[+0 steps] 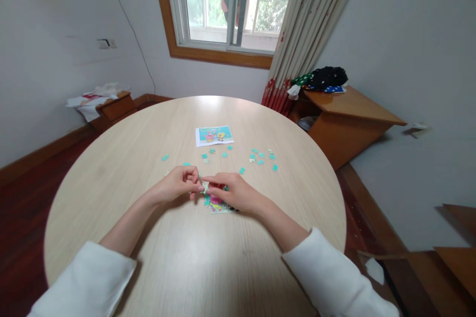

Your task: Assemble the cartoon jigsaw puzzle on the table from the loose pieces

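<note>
Over the table's middle, my left hand [181,182] has its fingers curled in a pinch at the edge of a small pale jigsaw piece [205,186]. From the other side, my right hand [236,190] holds the same piece between its thumb and index finger. Below the fingertips lies a partly joined jigsaw puzzle [216,206] with pink, yellow and teal parts. The right hand covers much of it. Just beyond the left hand, a loose teal piece [186,164] rests on the table.
A printed reference picture [214,135] lies farther back on the round wooden table [193,267]. Loose teal pieces [261,155] are scattered right of centre, with others [211,151] near the picture. A wooden cabinet [345,119] with cloths [327,78] stands at the right.
</note>
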The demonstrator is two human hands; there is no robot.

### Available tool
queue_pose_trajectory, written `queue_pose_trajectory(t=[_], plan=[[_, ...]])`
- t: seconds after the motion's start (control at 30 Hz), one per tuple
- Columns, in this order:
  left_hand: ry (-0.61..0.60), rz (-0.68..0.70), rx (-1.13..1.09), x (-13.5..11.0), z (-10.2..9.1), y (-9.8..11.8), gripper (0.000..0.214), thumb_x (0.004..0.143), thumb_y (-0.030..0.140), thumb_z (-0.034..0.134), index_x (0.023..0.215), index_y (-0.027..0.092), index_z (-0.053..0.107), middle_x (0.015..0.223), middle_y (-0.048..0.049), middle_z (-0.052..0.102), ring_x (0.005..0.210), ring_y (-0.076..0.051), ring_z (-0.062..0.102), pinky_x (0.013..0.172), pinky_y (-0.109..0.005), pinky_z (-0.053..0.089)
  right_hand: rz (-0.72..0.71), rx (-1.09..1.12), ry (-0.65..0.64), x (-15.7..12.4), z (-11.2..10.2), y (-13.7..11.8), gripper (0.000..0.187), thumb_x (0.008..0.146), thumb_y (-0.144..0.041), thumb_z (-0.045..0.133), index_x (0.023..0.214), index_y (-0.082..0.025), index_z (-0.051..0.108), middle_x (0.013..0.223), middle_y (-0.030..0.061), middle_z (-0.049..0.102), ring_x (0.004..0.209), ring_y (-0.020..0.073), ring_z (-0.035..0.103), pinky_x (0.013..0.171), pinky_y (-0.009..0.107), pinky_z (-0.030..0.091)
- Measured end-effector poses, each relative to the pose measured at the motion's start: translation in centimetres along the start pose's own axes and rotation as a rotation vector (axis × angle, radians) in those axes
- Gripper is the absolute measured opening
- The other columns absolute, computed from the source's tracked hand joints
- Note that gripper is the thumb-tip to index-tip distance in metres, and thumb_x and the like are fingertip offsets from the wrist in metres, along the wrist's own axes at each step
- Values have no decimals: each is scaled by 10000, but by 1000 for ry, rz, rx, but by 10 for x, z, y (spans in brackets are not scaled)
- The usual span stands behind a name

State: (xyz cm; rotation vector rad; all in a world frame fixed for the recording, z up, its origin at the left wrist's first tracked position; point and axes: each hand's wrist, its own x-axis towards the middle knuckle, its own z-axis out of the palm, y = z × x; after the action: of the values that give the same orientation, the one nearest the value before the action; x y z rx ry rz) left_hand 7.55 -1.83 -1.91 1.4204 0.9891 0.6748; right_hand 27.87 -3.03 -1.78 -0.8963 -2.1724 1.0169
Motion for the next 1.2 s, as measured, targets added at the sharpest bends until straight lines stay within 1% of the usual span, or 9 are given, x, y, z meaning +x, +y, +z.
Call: queue_pose_trajectory(t=[0.2,0.37,0.5,0.6,0.67,0.73,0.87,1.0,1.2], plan=[[12,14,39,0,5,0,416,604,345,762,590,194,375,448,85,465,386,-62,445,421,-183,292,12,86,52,1,7,-2,180,830,-271,615,938,-209,746,792,17,680,686,107,550,670,229,420],[-40,16,-3,1,7,-2,465,594,389,777,581,195,354,510,53,542,423,-78,498,457,-210,363,142,196,19,0,5,5,102,761,-242,660,806,-161,701,680,-3,625,614,91,511,588,217,409],[0,42,-45,1,5,-3,455,639,405,760,610,202,354,508,37,572,488,-116,570,517,-239,397,274,282,20,-3,-7,11,116,699,-222,696,684,-154,604,586,-29,579,544,79,504,524,208,396],[53,58,-30,1,1,-4,414,672,420,730,644,205,378,497,33,581,498,-130,581,516,-244,379,369,402,3,-10,-25,14,170,661,-234,726,725,-155,589,556,-33,592,511,90,546,504,219,426],[71,58,-14,2,0,-5,399,685,434,710,650,206,384,509,25,591,497,-129,576,504,-243,360,401,476,-80,-16,-38,15,238,670,-227,716,880,-147,639,551,-36,607,501,96,566,519,236,460],[69,55,3,2,-1,-7,388,688,436,700,651,205,391,522,21,595,504,-127,574,505,-245,357,434,467,-143,-22,-48,16,286,682,-238,715,944,-132,675,537,-37,604,503,87,571,534,232,476],[58,51,15,3,-3,-9,350,706,420,683,662,203,411,541,22,591,533,-126,572,532,-257,375,517,436,-209,-29,-57,18,128,685,-240,709,765,-142,690,597,7,667,562,100,628,580,236,519],[50,51,7,2,-4,-9,322,730,404,662,666,203,420,547,20,585,542,-125,561,538,-259,375,576,406,-255,-29,-55,17,35,660,-173,682,679,-165,654,552,-3,659,564,115,640,565,233,515],[50,81,24,1,-5,-8,319,718,384,671,655,202,416,574,24,573,551,-113,531,555,-261,364,488,266,-228,-30,-59,11,30,635,-132,651,623,-158,641,549,-17,634,527,86,572,499,193,403]])
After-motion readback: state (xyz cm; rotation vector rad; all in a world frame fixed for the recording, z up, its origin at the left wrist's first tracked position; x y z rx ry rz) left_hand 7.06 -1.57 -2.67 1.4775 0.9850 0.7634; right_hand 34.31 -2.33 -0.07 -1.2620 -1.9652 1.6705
